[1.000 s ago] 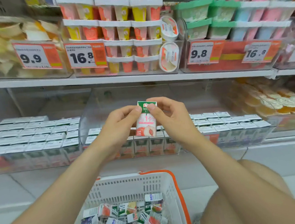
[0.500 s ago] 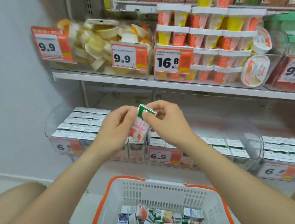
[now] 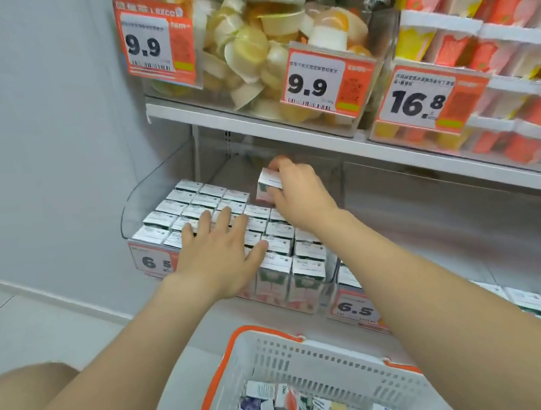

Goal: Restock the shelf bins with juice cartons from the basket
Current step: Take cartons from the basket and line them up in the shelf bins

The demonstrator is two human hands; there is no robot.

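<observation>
Juice carton (image 3: 267,185), tilted over the back of the shelf bin (image 3: 133,200), gripped near its top by the right hand (image 3: 301,189), fingers (image 3: 283,169) curled round it. Probably light, stiff, dentable; best held across flat sides. At 7 o'clock, left hand (image 3: 218,249), fingers straight and apart, on packed cartons (image 3: 308,251). Basket (image 3: 279,355) at 6 o'clock.

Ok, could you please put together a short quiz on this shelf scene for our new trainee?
1. True or false: the left hand is spread, fingers straight, over the rows of cartons in the clear bin.
2. What does the right hand grip? A) a juice carton B) a straw C) a jelly cup
3. Fill in: the price tag nearest the basket reads ___.
Key: 1 true; 2 A; 3 6.5.
</observation>
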